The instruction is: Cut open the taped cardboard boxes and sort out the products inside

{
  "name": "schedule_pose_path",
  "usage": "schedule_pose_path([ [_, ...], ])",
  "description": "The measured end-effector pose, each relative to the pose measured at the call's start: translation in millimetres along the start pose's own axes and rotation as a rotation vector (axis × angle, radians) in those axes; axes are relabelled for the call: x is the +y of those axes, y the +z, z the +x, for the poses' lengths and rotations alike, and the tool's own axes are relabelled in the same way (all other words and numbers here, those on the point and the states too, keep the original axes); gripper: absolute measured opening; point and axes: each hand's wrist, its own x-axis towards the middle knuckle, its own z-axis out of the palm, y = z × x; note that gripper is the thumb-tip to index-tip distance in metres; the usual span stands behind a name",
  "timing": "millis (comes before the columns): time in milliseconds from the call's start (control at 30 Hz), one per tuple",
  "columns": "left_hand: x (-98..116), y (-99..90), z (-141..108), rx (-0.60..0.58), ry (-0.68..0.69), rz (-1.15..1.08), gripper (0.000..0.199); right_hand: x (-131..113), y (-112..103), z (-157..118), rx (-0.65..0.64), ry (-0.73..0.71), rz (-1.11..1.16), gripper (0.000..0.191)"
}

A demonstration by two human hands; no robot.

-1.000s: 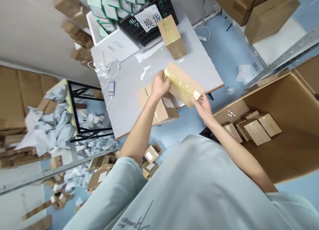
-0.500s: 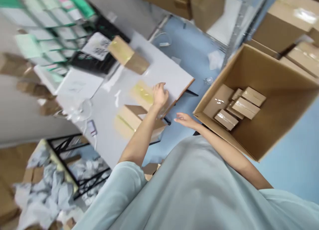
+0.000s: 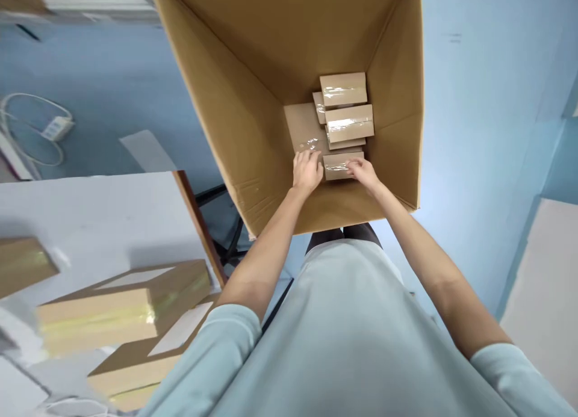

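A deep cardboard carton (image 3: 262, 170) stands open in front of me, with several small taped boxes lying at its bottom. Both my arms reach in over its near edge. My left hand (image 3: 307, 171), fingers forward and slightly curved, is just left of the nearest small box (image 3: 336, 166); nothing shows in it. At that box's right end is my right hand (image 3: 363, 172), its fingers loosely bent over the top. Whether they touch it I cannot tell. Farther in, a taped box (image 3: 350, 123) rests on others, and another box (image 3: 344, 89) lies behind it.
On the left is a white table (image 3: 94, 215) with a brown edge, carrying taped boxes (image 3: 99, 311) with white labels. A white cable with a power strip (image 3: 58, 128) lies on the blue floor (image 3: 478, 104). A pale panel (image 3: 546, 290) is at the right.
My view has swung right from the table to the large carton. My left hand has left the box on the table, and both hands are now inside the carton.
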Motion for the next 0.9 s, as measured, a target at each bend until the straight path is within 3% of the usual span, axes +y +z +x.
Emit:
schedule_pose_path([
  [133,-17.0,58.7,25.5,-0.116,-0.134,-0.003,0.052,18.6,-28.3,69.6,0.1,0.073,0.019,0.065],
  [300,-65.2,125.2,85.8,-0.14,-0.474,-0.208,0.062,48.8,-41.0,191.1,0.168,0.08,-0.014,0.098],
  [433,-109.8,178.2,155.2,-0.092,-0.562,-0.362,0.077,76.0,-48.4,285.7,0.179,0.036,-0.086,0.103],
  [533,-135.1,215.3,201.3,-0.038,-0.537,-0.497,0.077,90.9,-50.8,335.5,0.215,0.042,-0.144,0.094],
  [633,-152.6,245.7,233.2,-0.019,-0.472,-0.632,0.072,98.4,-50.2,366.5,0.269,0.047,-0.192,0.081],
  [733,-164.0,264.7,250.4,-0.033,-0.44,-0.665,0.07,99.9,-49.9,384.0,0.31,0.009,-0.209,0.069],
  [833,-168.7,269.2,252.0,-0.04,-0.456,-0.643,0.071,98.8,-50.6,386.4,0.31,-0.003,-0.18,0.047],
  [900,-165.5,261.9,242.0,-0.027,-0.434,-0.612,0.067,96.8,-49.2,374.6,0.327,0.017,-0.131,0.027],
])
